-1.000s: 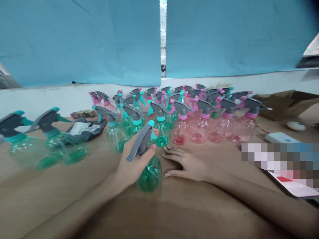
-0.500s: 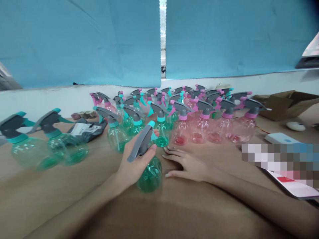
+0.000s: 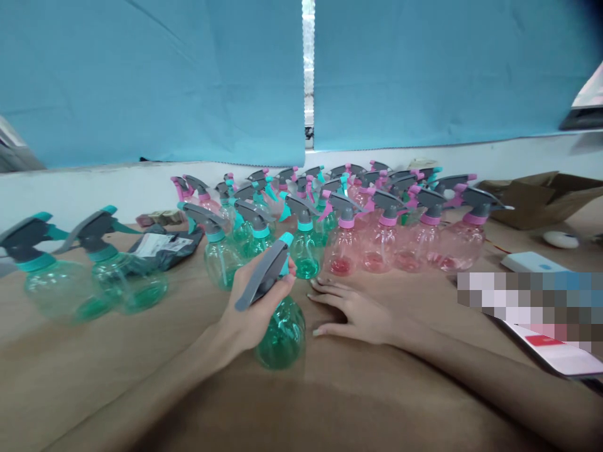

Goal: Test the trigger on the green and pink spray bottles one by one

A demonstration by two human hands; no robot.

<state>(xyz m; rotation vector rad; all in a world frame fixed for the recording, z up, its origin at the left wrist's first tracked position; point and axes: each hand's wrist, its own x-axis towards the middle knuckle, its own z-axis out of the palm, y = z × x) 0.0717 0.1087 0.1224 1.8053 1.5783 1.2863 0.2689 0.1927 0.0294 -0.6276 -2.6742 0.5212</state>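
My left hand (image 3: 257, 304) is wrapped round the neck and trigger of a green spray bottle (image 3: 281, 336) with a grey and teal head. The bottle's neck is hidden by my fingers, and its head leans up and to the right. Palm down on the table (image 3: 377, 389), my right hand (image 3: 353, 311) lies with its fingers spread, just right of that bottle and holding nothing. Beyond my hands stand rows of similar bottles, among them a green spray bottle (image 3: 308, 257) and a pink spray bottle (image 3: 342, 254) with some liquid at the bottom.
Two green spray bottles (image 3: 127, 282) stand at the left, near a dark plastic package (image 3: 172, 248). To the right are an open cardboard box (image 3: 537, 201), a white mouse (image 3: 559, 239), a small white box (image 3: 532, 260) and a partly blurred phone (image 3: 565, 361). Blue curtains (image 3: 155, 81) hang behind.
The fingers of my left hand have closed in further round the trigger, and the held bottle has shifted slightly left and tilted a little. My right hand has stayed in place.
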